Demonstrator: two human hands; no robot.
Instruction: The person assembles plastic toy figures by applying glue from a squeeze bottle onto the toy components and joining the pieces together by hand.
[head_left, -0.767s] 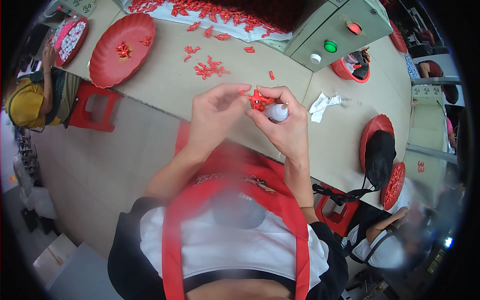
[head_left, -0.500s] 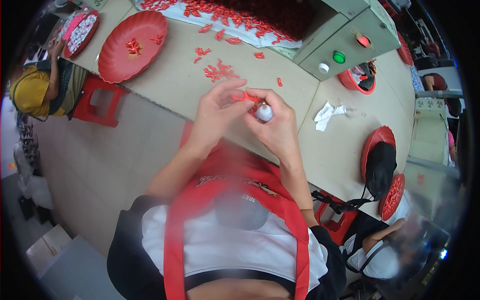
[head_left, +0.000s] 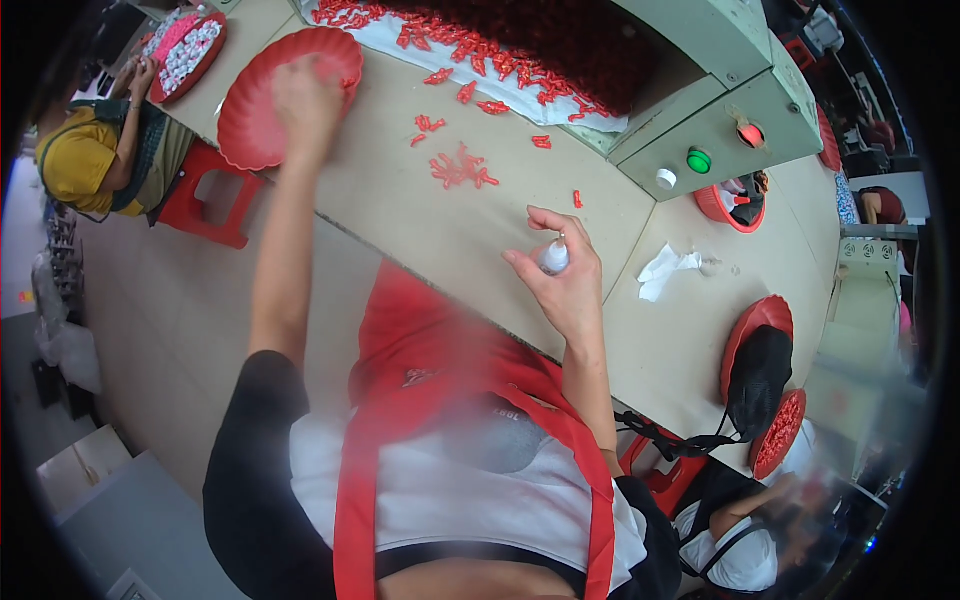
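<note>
My left hand (head_left: 305,98) reaches over a scalloped red plate (head_left: 248,120) at the far left. Motion blurs its fingers, so I cannot tell whether anything is in them. Small red pieces (head_left: 350,82) show beside that hand, on the plate's right side. My right hand (head_left: 572,275) is above the bench near its front edge, thumb and fingers curled around a small white bottle (head_left: 553,257) with a thin tip. Between the two hands, a loose cluster of shiny red pieces (head_left: 462,168) lies on the bench.
A pale green machine (head_left: 690,120) with lit buttons stands behind, its opening bearing a white cloth (head_left: 385,42) covered with red pieces. Crumpled white paper (head_left: 665,270), a red basket (head_left: 735,210) and a black bag (head_left: 760,375) are to the right. People sit at both sides.
My left hand has left the right hand and moved far left to the red plate. My right hand still holds the bottle, slightly lower and further right; the red piece between my hands is gone.
</note>
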